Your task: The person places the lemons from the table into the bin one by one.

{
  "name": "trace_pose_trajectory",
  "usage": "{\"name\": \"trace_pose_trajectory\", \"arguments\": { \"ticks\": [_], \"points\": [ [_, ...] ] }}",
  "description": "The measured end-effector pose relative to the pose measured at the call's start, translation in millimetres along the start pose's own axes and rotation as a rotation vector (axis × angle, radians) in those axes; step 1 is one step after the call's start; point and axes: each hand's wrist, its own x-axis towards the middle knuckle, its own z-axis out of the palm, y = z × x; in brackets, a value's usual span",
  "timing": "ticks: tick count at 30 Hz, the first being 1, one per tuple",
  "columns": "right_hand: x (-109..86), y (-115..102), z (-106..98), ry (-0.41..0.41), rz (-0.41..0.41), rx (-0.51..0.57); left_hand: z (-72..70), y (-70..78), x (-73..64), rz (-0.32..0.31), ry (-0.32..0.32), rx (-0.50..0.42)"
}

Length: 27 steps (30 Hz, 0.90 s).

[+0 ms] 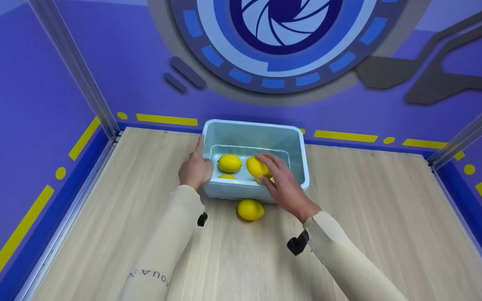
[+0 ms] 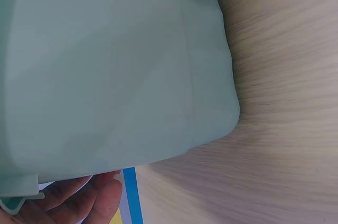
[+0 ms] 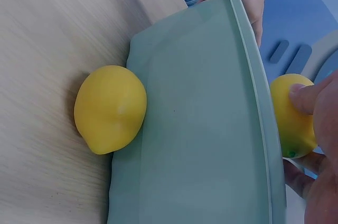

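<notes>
A light blue-green plastic bin (image 1: 241, 191) stands on the wooden table near the back wall. My left hand (image 1: 196, 169) grips its left rim, the index finger lying along the edge; in the left wrist view, fingers (image 2: 100, 197) curl under the rim. With thumb and fingers my right hand (image 1: 285, 186) holds a lemon (image 3: 291, 115) just inside the bin's front rim. Another lemon (image 1: 229, 163) lies on the bin floor, and a lemon (image 1: 226, 177) behind the front wall is mostly hidden. Outside, one lemon (image 3: 111, 109) rests on the table against the bin's front.
Blue printed panels with yellow marks (image 1: 167, 119) rise behind and at both sides. Metal posts (image 1: 78, 71) stand at the back corners of the wooden table (image 1: 375, 217). The back wall is close behind the bin.
</notes>
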Motion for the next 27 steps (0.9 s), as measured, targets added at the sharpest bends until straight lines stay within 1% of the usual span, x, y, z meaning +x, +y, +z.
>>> {"name": "trace_pose_trajectory", "arguments": {
  "ticks": [8,15,21,27],
  "points": [
    [1.4,1.2,1.6,-0.001,-0.006,0.013,-0.4,-0.1,0.6,0.001,0.004,0.001],
    [2.4,0.4,2.9,-0.033,0.034,0.026,0.1,-0.1,0.6,0.009,0.013,-0.005],
    [3.8,1.6,4.0,-0.029,0.028,0.037,1.3,-1.2,1.0,0.017,0.026,-0.017],
    [4.9,3.0,4.6,-0.056,0.061,0.036,1.4,-1.5,0.4,0.01,0.017,-0.026]
  ]
}}
